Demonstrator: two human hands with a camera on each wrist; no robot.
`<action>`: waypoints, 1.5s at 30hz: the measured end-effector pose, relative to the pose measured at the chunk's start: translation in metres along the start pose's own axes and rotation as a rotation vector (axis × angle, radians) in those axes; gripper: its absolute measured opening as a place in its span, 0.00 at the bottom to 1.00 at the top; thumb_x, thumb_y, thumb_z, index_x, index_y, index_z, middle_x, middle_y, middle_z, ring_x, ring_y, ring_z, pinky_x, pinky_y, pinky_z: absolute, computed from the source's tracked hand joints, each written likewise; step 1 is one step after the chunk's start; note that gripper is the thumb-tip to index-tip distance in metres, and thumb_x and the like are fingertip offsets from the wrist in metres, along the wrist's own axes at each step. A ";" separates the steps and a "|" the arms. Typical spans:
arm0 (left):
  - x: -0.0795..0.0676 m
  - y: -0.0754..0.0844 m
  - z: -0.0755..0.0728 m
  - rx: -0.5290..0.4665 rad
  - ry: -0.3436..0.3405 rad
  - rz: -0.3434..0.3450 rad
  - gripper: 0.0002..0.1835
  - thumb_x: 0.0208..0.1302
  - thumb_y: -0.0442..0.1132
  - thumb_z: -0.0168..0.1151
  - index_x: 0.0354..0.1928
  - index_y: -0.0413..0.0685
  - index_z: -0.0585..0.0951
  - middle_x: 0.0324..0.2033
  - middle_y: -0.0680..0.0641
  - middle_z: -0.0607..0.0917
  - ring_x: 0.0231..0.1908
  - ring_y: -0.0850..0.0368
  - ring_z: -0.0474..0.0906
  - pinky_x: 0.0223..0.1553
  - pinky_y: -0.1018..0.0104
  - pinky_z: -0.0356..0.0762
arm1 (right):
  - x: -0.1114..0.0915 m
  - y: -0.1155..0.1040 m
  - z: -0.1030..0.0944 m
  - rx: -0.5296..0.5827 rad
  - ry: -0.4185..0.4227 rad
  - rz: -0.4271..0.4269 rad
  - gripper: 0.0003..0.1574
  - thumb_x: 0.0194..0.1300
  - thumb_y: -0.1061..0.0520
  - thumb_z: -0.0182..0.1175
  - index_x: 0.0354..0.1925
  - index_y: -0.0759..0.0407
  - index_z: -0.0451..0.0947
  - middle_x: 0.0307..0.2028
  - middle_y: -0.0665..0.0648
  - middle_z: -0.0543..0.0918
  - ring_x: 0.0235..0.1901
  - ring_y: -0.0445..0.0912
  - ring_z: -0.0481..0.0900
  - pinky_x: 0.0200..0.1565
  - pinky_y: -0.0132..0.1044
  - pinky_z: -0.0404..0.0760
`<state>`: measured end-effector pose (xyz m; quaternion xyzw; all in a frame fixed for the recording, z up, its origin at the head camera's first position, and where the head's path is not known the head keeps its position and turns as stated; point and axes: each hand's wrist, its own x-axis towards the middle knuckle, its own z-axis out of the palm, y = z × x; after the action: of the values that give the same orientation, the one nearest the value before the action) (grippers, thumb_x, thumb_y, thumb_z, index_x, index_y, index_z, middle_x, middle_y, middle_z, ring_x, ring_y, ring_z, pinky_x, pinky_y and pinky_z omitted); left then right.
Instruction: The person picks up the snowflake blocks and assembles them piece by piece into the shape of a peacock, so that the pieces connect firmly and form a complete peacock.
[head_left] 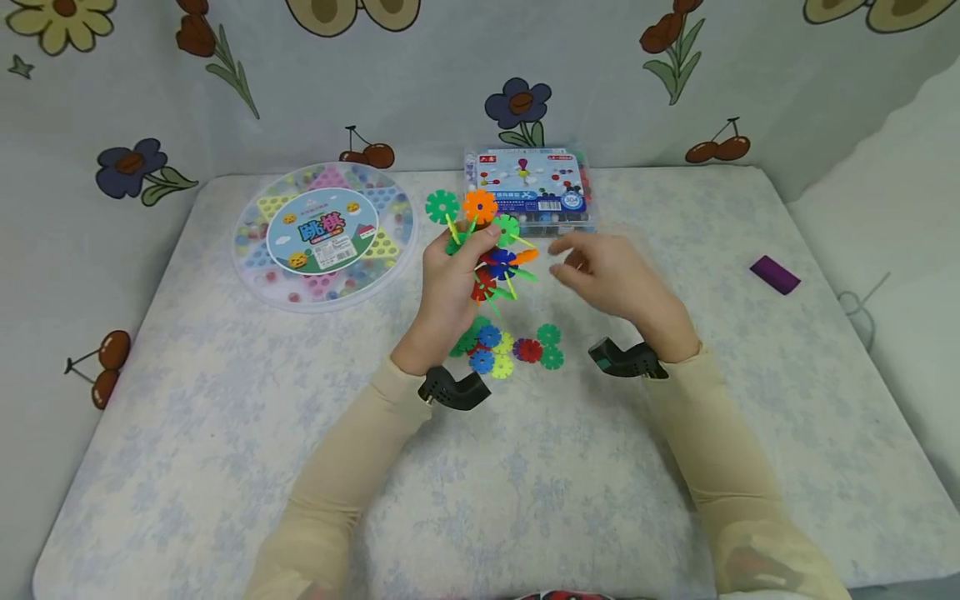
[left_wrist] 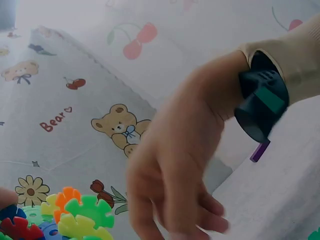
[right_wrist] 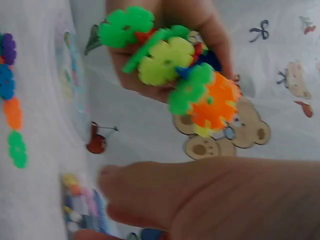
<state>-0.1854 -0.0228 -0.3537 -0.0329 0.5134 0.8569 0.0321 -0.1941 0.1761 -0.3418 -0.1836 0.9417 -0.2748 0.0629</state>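
Note:
My left hand (head_left: 448, 287) grips a cluster of joined plastic snowflake discs (head_left: 501, 265) in green, orange, red, blue and yellow, raised over the table. In the right wrist view the cluster (right_wrist: 165, 60) sticks out past the left hand's fingers. Just right of it hovers my right hand (head_left: 611, 271), apart from the discs, its fingers loosely bent. The left wrist view shows this right hand (left_wrist: 172, 165) hanging down with nothing visible in its fingers. Below the hands, more snowflake discs (head_left: 528, 350) in green, blue, yellow and red lie on the table.
A round clear Chinese checkers case (head_left: 255, 279) lies at the back left. Behind the hands sits a clear plastic box (head_left: 532, 179) with a blue label. A purple block (head_left: 775, 275) rests toward the right edge of the table (head_left: 562, 500). Patterned cloth hangs behind.

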 end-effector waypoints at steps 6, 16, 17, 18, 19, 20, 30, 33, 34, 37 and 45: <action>-0.001 0.001 0.000 -0.088 0.016 -0.020 0.11 0.73 0.33 0.60 0.41 0.53 0.66 0.33 0.53 0.81 0.33 0.63 0.79 0.39 0.74 0.82 | 0.014 -0.003 0.047 -0.146 -0.506 0.046 0.23 0.60 0.53 0.73 0.51 0.58 0.80 0.35 0.56 0.83 0.34 0.48 0.77 0.37 0.39 0.77; -0.002 0.002 0.000 -0.144 -0.070 0.003 0.11 0.71 0.28 0.56 0.45 0.50 0.66 0.34 0.52 0.75 0.33 0.62 0.77 0.39 0.72 0.82 | 0.018 0.006 0.060 -0.068 -0.544 -0.010 0.10 0.57 0.59 0.73 0.36 0.59 0.82 0.31 0.55 0.80 0.31 0.46 0.74 0.35 0.35 0.74; -0.002 0.002 0.000 -0.131 -0.077 0.001 0.10 0.72 0.30 0.56 0.47 0.50 0.68 0.35 0.52 0.76 0.35 0.62 0.78 0.41 0.72 0.83 | 0.019 0.009 0.055 -0.051 -0.520 -0.008 0.09 0.58 0.59 0.73 0.36 0.59 0.82 0.31 0.55 0.81 0.30 0.46 0.75 0.34 0.35 0.75; -0.002 0.002 0.000 -0.121 -0.082 -0.007 0.09 0.73 0.31 0.57 0.48 0.50 0.69 0.36 0.51 0.77 0.36 0.61 0.78 0.42 0.72 0.84 | 0.019 0.012 0.050 -0.028 -0.468 -0.012 0.09 0.58 0.59 0.73 0.35 0.59 0.82 0.30 0.56 0.82 0.29 0.46 0.75 0.33 0.35 0.75; -0.002 0.002 0.000 -0.107 -0.086 -0.016 0.08 0.73 0.32 0.57 0.49 0.50 0.70 0.37 0.52 0.78 0.37 0.61 0.79 0.43 0.71 0.84 | 0.019 0.016 0.044 0.003 -0.396 -0.008 0.08 0.59 0.59 0.72 0.35 0.59 0.82 0.29 0.56 0.82 0.27 0.45 0.76 0.32 0.34 0.76; -0.002 0.002 -0.001 -0.094 -0.093 -0.028 0.07 0.74 0.33 0.57 0.49 0.50 0.71 0.37 0.52 0.78 0.38 0.61 0.79 0.43 0.71 0.85 | 0.018 0.018 0.036 0.057 -0.312 0.015 0.08 0.61 0.59 0.72 0.35 0.60 0.82 0.29 0.56 0.83 0.26 0.44 0.77 0.31 0.34 0.79; -0.001 0.002 -0.002 0.103 -0.175 -0.108 0.27 0.68 0.28 0.61 0.65 0.51 0.68 0.46 0.48 0.81 0.41 0.56 0.82 0.43 0.67 0.87 | -0.011 0.009 -0.013 0.569 0.357 -0.189 0.12 0.66 0.73 0.63 0.48 0.76 0.81 0.35 0.40 0.88 0.30 0.33 0.87 0.38 0.25 0.86; -0.002 0.004 -0.001 0.166 -0.181 -0.106 0.30 0.68 0.29 0.62 0.69 0.51 0.66 0.51 0.45 0.81 0.44 0.53 0.84 0.44 0.65 0.88 | -0.014 0.000 -0.012 0.482 0.377 -0.299 0.09 0.62 0.73 0.66 0.43 0.75 0.84 0.34 0.52 0.90 0.32 0.30 0.87 0.39 0.24 0.85; -0.002 0.004 -0.001 0.180 -0.182 -0.103 0.29 0.68 0.30 0.62 0.69 0.51 0.66 0.51 0.45 0.81 0.43 0.53 0.84 0.44 0.65 0.88 | -0.014 -0.002 -0.011 0.450 0.384 -0.329 0.08 0.61 0.74 0.67 0.41 0.74 0.85 0.34 0.57 0.90 0.32 0.29 0.86 0.39 0.24 0.85; -0.003 0.006 -0.001 0.223 -0.179 -0.096 0.27 0.68 0.30 0.62 0.67 0.48 0.67 0.47 0.45 0.82 0.39 0.54 0.84 0.41 0.67 0.87 | -0.014 -0.005 -0.010 0.360 0.404 -0.401 0.08 0.58 0.75 0.69 0.38 0.72 0.87 0.34 0.66 0.90 0.34 0.24 0.84 0.41 0.21 0.83; 0.001 0.011 -0.004 0.328 -0.208 -0.151 0.32 0.66 0.32 0.62 0.71 0.47 0.65 0.39 0.47 0.80 0.32 0.57 0.79 0.34 0.70 0.84 | -0.013 -0.008 -0.009 0.285 0.412 -0.527 0.09 0.55 0.78 0.69 0.35 0.70 0.88 0.30 0.64 0.89 0.35 0.22 0.81 0.38 0.19 0.81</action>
<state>-0.1872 -0.0316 -0.3464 0.0229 0.6361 0.7557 0.1540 -0.1811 0.1790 -0.3299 -0.3502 0.8072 -0.4412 -0.1764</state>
